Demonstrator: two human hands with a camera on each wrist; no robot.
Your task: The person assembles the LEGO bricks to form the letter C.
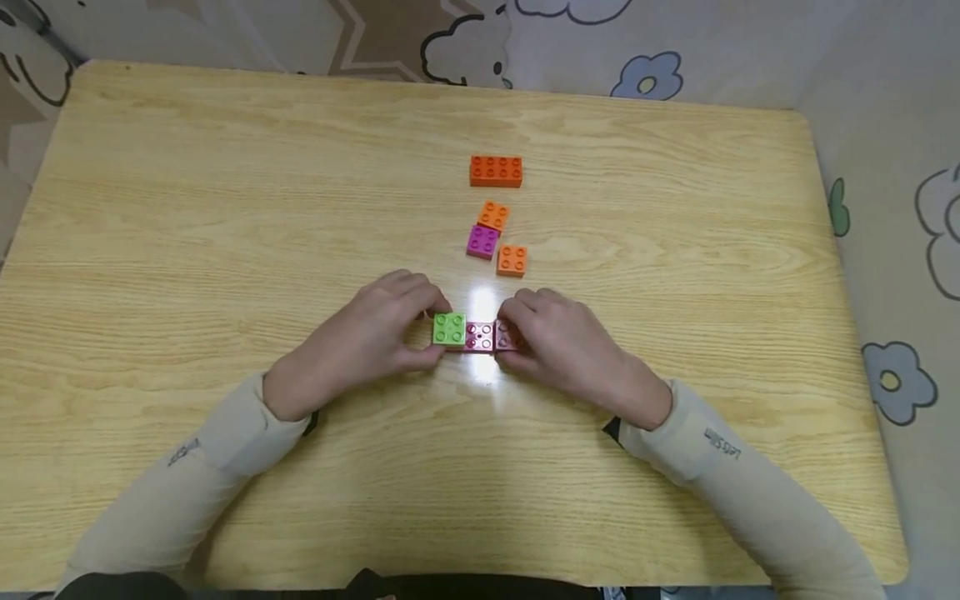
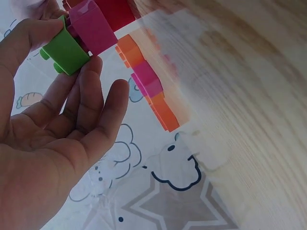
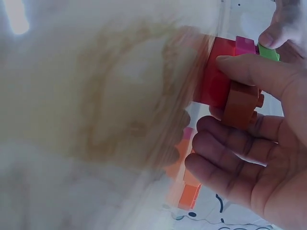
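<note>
My left hand (image 1: 375, 327) pinches a green four-stud toy building block (image 1: 449, 329) between thumb and fingers. That block sits on a magenta block (image 2: 93, 28), which stands over the left part of a red block (image 1: 480, 337). At the right end, my right hand (image 1: 568, 343) grips a brownish block (image 1: 506, 337) between thumb and fingers, partly covering it. In the right wrist view the brown block (image 3: 240, 106) is right up against the red block (image 3: 216, 72), and my thumb lies along the red side. The lower three fingers there are loosely bent.
Beyond my hands lie two small orange blocks (image 1: 512, 260) and a small magenta block (image 1: 482, 242) close together. Farther back is a longer dark orange block (image 1: 496, 171). The wooden table (image 1: 225, 208) meets patterned walls at the back and right.
</note>
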